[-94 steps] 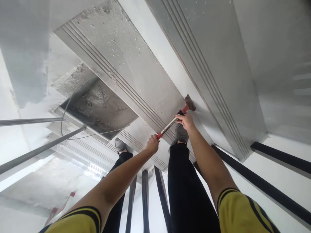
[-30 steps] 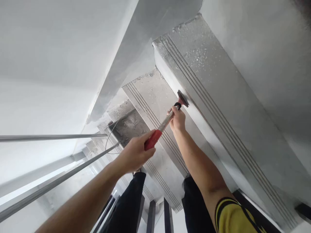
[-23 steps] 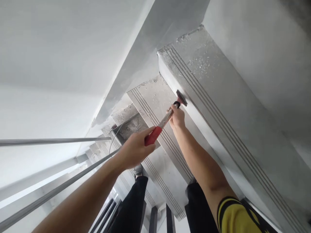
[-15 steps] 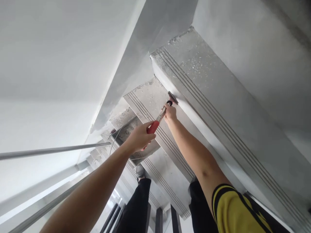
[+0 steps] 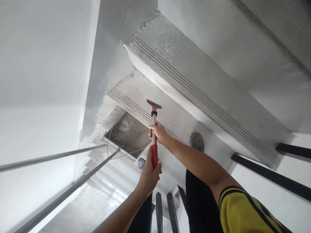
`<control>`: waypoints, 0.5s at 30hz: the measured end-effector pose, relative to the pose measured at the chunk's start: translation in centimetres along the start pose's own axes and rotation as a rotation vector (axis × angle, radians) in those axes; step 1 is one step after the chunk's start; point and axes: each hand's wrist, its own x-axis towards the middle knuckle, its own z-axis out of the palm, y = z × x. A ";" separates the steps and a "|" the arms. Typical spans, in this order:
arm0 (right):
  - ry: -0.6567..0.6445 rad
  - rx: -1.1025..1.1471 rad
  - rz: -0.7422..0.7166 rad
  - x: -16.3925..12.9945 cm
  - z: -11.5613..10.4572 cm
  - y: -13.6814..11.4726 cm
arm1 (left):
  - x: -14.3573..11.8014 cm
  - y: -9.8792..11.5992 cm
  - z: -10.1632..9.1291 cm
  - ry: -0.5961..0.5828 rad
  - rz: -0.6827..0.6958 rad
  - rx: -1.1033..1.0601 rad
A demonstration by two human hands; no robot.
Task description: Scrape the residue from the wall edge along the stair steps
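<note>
Overhead, both hands are wrapped around a long-handled scraper (image 5: 154, 129), which stands nearly upright in the middle of the view. Its flat blade is at the top end, turned toward the dusty tread of a stair step (image 5: 170, 110), though whether the edge touches the surface or sits just off it cannot be told. The right hand (image 5: 157, 133) is closed around the metal shaft about halfway along, just below the black collar under the blade. The left hand (image 5: 149, 176) is clamped on the red grip at the bottom end, so the two hands sit one above the other on the same tool, apart but near. Both forearms reach up from the lower edge of the picture, the right one coming out of a yellow sleeve (image 5: 243, 210) with dark bands. Beside the right forearm a grey shoe (image 5: 197, 141) rests on the same step, above a black trouser leg (image 5: 201, 200). A second grooved stair step (image 5: 206, 81) lies beyond, speckled with white crumbs. To the left, two metal handrail bars (image 5: 60, 155) run slantwise, and a thin wire (image 5: 121, 154) loops near a rough, untiled patch (image 5: 127, 132) of stair.
</note>
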 end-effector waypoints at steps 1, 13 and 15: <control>0.028 -0.003 0.012 -0.4 -0.4 0.7 | -0.5 -0.4 -0.3 -0.025 -0.031 -0.035; 0.099 -0.266 -0.255 -7.2 -5.8 3.6 | -6.4 -5.2 0.2 -0.493 0.026 -0.035; 0.210 -0.361 -0.374 -5.6 -8.4 2.4 | -6.7 -6.9 -0.6 -0.522 0.026 0.051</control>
